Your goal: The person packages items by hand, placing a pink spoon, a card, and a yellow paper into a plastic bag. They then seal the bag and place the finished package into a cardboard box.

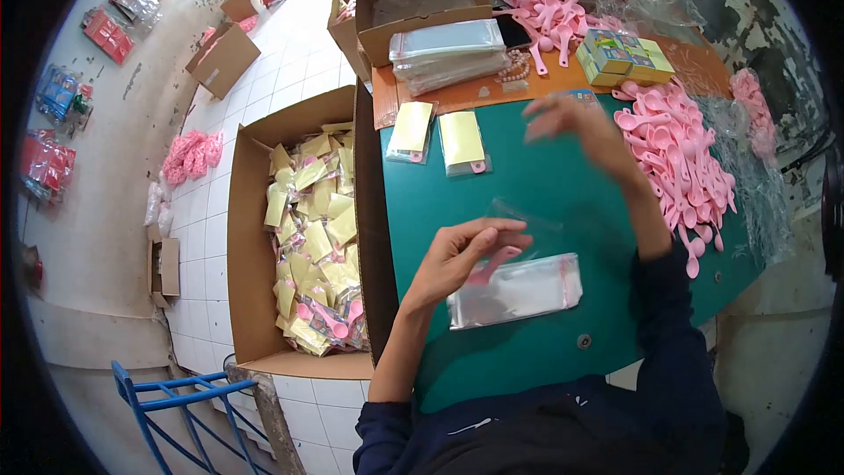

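My left hand [466, 255] is closed on a clear plastic bag [527, 222] with a pink spoon [494, 266] at it, over a stack of clear bags [519, 292] on the green table top [422, 237]. My right hand [576, 127], smeared by motion, is raised near a small blue card [584, 98]; whether it holds anything is unclear. To its right lies a heap of pink spoons [673, 154]. Two packed bags with yellow cards [411, 129] lie at the table's back left.
An open carton [237, 237] of packed bags stands left of the table. At the back are stacked clear bags [448, 53], yellow card boxes [622, 57], more pink spoons [545, 4] and a carton [422, 13]. A blue metal frame [180, 402] stands at the lower left.
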